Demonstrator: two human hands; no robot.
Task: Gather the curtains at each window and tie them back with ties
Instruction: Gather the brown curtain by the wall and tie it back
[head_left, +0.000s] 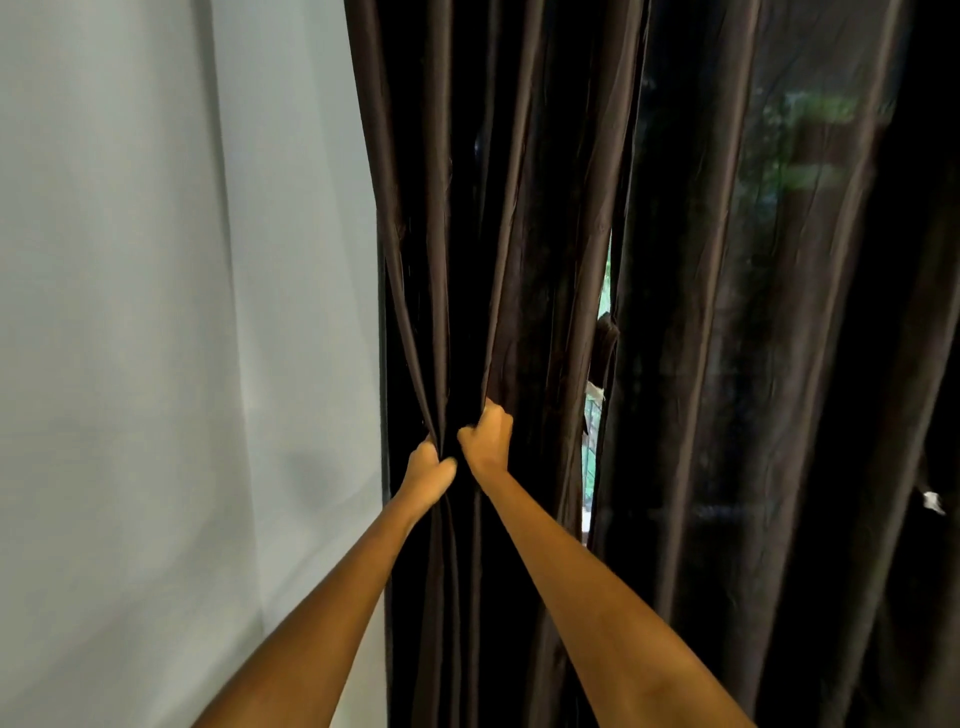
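Pale wall (156, 312) at left. Left hand (428, 470) pinching folds of dark curtain (467, 234) by wall edge; right hand (488, 439) just beside, fisted on next pleats. Slit of daylight (597, 415) right of bundle. Best: rake remaining pleats leftward, hold tight. No tie seen.

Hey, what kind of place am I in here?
Probably a room in a home, at a window: dark floor-length curtains hang beside a plain pale wall, and greenery shows through the gap between them.
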